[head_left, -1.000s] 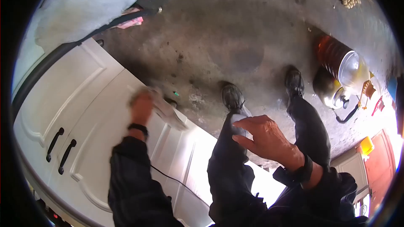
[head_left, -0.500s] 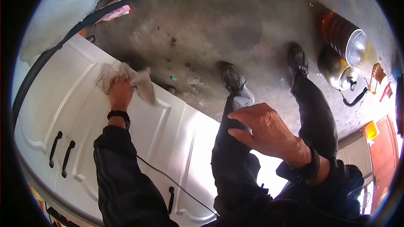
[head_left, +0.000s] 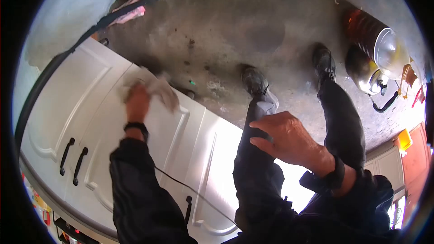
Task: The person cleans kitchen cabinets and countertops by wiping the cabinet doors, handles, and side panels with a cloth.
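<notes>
My left hand [head_left: 137, 101] is closed on a pale cloth [head_left: 162, 92], pressed to the lower part of a white cabinet door [head_left: 156, 135]. Motion blurs both the hand and the cloth, whose loose end hangs out toward the floor. Over my knee, my right hand [head_left: 294, 142] hovers with thumb and forefinger apart. Nothing shows between them, though its other fingers are curled out of sight. Black door handles [head_left: 80, 166] sit nearer the worktop, left of my left forearm.
A thick black hose [head_left: 43, 79] runs past the cabinet's far left end. A metal kettle [head_left: 364, 74] and a large cylindrical container [head_left: 368, 36] stand on the stained floor [head_left: 235, 27] at right. One thin black cable [head_left: 181, 182] crosses the doors.
My left hand and the cloth have shifted slightly across the door and are more blurred. The whole view has moved a little; my right hand keeps its pose.
</notes>
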Demonstrator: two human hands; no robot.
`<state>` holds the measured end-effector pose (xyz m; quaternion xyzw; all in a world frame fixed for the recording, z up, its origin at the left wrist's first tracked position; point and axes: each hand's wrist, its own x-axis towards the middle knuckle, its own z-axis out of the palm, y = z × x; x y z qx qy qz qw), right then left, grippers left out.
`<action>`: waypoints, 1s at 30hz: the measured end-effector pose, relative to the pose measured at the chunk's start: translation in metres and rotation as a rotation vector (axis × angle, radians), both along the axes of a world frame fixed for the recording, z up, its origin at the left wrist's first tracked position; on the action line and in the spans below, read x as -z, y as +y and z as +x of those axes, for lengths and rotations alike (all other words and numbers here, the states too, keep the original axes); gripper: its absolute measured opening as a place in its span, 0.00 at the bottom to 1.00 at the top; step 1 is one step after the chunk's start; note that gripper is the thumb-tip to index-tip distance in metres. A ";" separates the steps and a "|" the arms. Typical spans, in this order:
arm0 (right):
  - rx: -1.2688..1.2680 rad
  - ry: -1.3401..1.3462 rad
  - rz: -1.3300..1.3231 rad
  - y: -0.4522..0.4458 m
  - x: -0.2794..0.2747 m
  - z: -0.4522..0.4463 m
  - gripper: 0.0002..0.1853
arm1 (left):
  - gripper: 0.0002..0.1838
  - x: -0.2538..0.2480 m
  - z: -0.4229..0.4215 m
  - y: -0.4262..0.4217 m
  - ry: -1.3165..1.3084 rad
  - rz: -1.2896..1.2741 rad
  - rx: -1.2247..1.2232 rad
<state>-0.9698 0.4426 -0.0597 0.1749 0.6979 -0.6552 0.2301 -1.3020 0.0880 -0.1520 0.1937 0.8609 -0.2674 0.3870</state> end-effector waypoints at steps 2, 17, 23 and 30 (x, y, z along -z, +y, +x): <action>-0.029 -0.006 -0.008 0.000 0.004 -0.001 0.16 | 0.10 0.002 -0.011 -0.017 -0.066 0.126 0.619; 0.073 -0.002 0.030 0.008 0.002 0.006 0.17 | 0.18 -0.023 0.083 -0.049 -0.250 0.169 0.363; 0.050 -0.064 -0.050 0.015 -0.002 0.000 0.18 | 0.18 -0.020 0.057 -0.053 -0.381 0.024 0.365; 0.071 0.058 0.007 0.011 -0.011 -0.009 0.17 | 0.20 0.053 -0.061 -0.015 -0.062 -0.028 0.756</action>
